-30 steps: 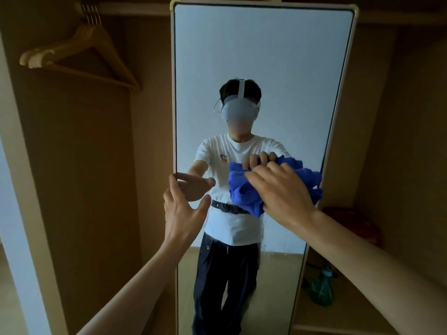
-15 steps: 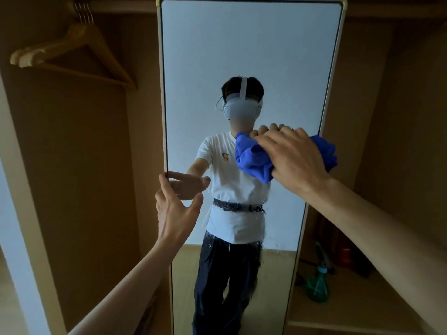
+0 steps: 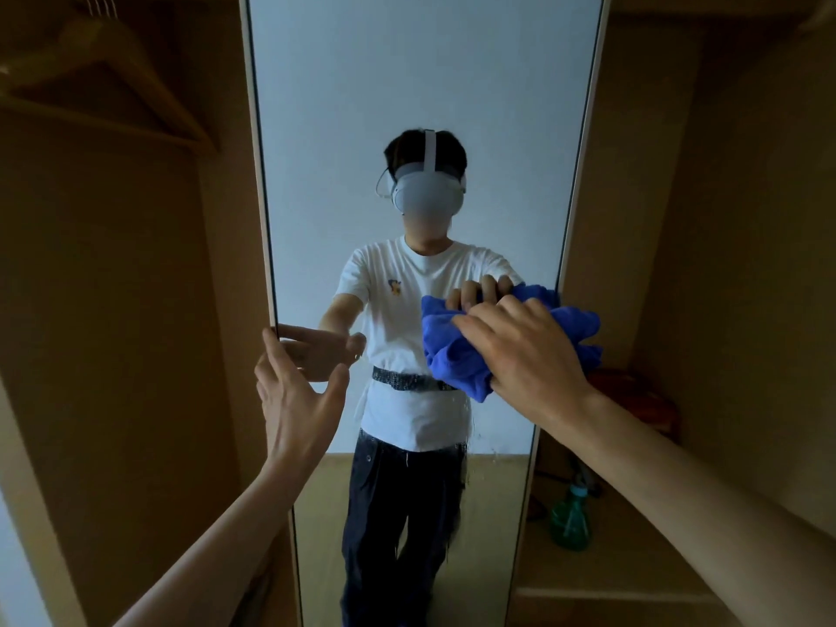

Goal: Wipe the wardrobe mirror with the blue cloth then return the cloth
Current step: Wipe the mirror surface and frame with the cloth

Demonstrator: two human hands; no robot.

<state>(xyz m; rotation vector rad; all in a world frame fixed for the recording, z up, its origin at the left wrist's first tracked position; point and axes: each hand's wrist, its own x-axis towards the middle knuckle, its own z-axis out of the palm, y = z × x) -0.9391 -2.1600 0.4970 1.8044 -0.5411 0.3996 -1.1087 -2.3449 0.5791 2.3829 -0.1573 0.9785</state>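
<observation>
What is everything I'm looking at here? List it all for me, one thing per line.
mirror: one, pale frame, tall, upright in the middle of the wardrobe; droplets low on the glass
blue cloth: one, blue, bunched, pressed to the mirror near its right edge
wooden hanger: at least one, light wood, hanging top left
spray bottle: one, green, on the shelf low right of the mirror
reddish object: one, red-brown, on the right behind the arm; too dim to name
wardrobe: one, tan wood, all around
left hand: one, open, fingers at the mirror's left edge
right hand: one, grip closed on the blue cloth
</observation>
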